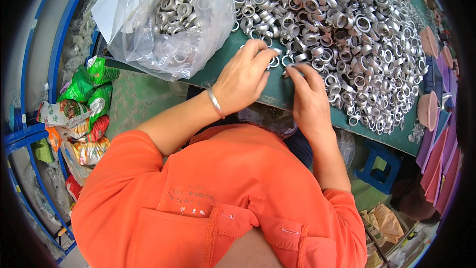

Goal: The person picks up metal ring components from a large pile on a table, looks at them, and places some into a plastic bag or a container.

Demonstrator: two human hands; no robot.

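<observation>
My left hand (244, 75), a metal bangle on its wrist, is over the near edge of the green tabletop (277, 88). Its thumb and fingers are closed on a small silver metal ring (276, 51), partly hidden by the fingertips. Just to the right, my right hand (310, 92) pinches the lower end of another metal ring (282, 61) with thumb and forefinger. The two hands face each other, slightly apart. Beyond them lies a large heap of similar silver rings (322, 30), many with a small lug on the side.
A clear plastic bag (208, 44) holding metal rings stands left on the table. Blue shelving (54, 34) and colourful packets (79, 119) are at far left. A blue stool (379, 166) stands under the table at right, near pink and purple bins (427, 109).
</observation>
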